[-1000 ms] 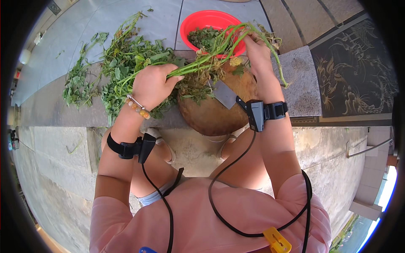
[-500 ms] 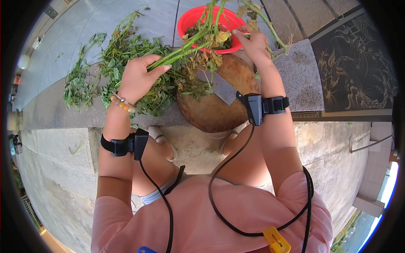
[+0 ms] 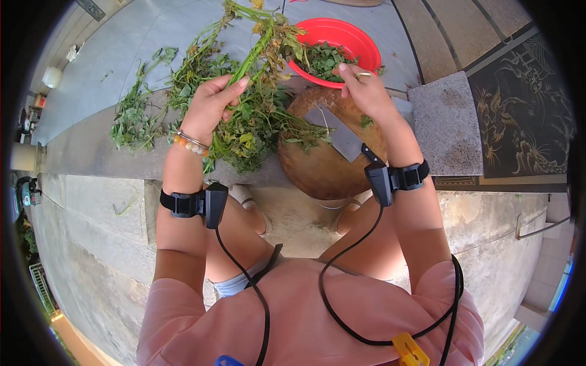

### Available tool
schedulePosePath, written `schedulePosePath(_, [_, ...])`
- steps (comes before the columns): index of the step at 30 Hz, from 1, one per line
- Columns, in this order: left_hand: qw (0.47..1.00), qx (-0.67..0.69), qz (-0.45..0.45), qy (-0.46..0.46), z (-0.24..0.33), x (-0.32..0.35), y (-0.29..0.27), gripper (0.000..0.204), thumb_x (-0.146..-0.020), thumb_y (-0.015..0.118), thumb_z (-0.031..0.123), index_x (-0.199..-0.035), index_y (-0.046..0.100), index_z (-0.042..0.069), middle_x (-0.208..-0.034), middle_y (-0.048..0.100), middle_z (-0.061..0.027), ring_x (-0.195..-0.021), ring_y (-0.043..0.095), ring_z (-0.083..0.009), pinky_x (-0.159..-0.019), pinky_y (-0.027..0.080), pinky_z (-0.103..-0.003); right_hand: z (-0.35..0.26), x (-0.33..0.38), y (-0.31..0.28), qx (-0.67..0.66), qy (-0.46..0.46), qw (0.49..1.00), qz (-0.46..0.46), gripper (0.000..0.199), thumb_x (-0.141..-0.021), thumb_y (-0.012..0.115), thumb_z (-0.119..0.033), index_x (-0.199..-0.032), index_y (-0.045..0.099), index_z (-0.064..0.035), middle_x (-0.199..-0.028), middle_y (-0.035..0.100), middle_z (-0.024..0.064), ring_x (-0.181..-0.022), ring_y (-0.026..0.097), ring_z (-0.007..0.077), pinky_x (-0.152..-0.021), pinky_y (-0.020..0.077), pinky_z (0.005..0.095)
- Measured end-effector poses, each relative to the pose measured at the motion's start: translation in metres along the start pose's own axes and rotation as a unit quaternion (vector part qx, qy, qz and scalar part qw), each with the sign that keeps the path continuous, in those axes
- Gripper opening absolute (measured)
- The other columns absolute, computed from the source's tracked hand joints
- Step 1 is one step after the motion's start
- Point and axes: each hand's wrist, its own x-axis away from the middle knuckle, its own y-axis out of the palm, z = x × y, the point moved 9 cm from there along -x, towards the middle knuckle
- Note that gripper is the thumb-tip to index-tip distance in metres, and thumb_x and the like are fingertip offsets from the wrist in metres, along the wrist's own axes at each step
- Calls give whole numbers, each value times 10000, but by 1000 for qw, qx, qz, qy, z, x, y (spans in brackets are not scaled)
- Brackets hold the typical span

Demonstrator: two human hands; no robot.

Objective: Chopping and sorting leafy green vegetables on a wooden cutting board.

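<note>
We see a stone bench [image 3: 91, 152] carrying a heap of leafy green plants [image 3: 183, 91], largest of all. Beside the heap lies a round wooden chopping board [image 3: 323, 171] with a cleaver [image 3: 339, 134] flat on it. Beyond the board sits a red bowl [image 3: 354, 39] of picked leaves. Our left hand [image 3: 210, 107] has its grip closed around a bunch of stems [image 3: 259, 46], raised above the heap. Our right hand [image 3: 366, 91] hovers at the bowl's rim, its grip narrow, fingertips pinched; what they hold we cannot tell.

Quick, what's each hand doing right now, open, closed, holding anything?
Left hand: closed around a leafy green stalk.
Right hand: over the red bowl; grip cannot be told.
</note>
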Motion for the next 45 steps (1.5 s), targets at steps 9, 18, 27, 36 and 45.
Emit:
schedulePosePath(9, [996, 73, -53, -5, 10, 3, 16, 354, -869, 574, 310, -1076, 568, 23, -634, 396, 62, -475, 354, -37, -439, 277, -184, -44, 25, 62, -92, -100, 982, -131, 276, -912, 479, -252, -1037, 606, -43, -661, 545, 7, -649, 504, 89, -633, 417, 254])
schedulePosePath(18, [990, 122, -77, 6, 15, 5, 24, 383, -878, 562, 317, -1097, 533, 5, -649, 405, 56, -490, 365, -44, -455, 286, -192, -62, 35, 57, -162, -53, 978, -117, 369, -916, 448, -343, -1086, 583, -46, -846, 629, 110, -592, 590, 180, -605, 467, 321])
schedulePosePath(27, [980, 127, -153, 33, 14, 11, 64, 222, -892, 549, 269, -1043, 559, 107, -721, 449, 71, -619, 397, -22, -494, 332, -177, -73, 40, 81, -233, -45, 958, -162, 361, -935, 423, -304, -1150, 470, -19, -852, 590, 99, -620, 580, 129, -491, 455, 266])
schedulePosePath(36, [993, 45, -107, -16, 12, 13, 50, 237, -884, 561, 302, -995, 580, 94, -685, 437, 62, -576, 369, -20, -472, 315, -165, -72, 31, 47, 19, -203, 977, -57, 280, -900, 481, -291, -852, 537, -21, -726, 586, 162, -703, 566, 348, -633, 449, 409])
schedulePosePath(45, [984, 57, -146, -84, -5, 15, 48, 216, -845, 620, 303, -840, 555, 97, -653, 419, 54, -500, 321, -25, -441, 298, -173, -43, 22, 17, 95, -236, 966, -33, 198, -909, 484, -215, -830, 490, -33, -683, 509, 196, -664, 490, 382, -590, 408, 397])
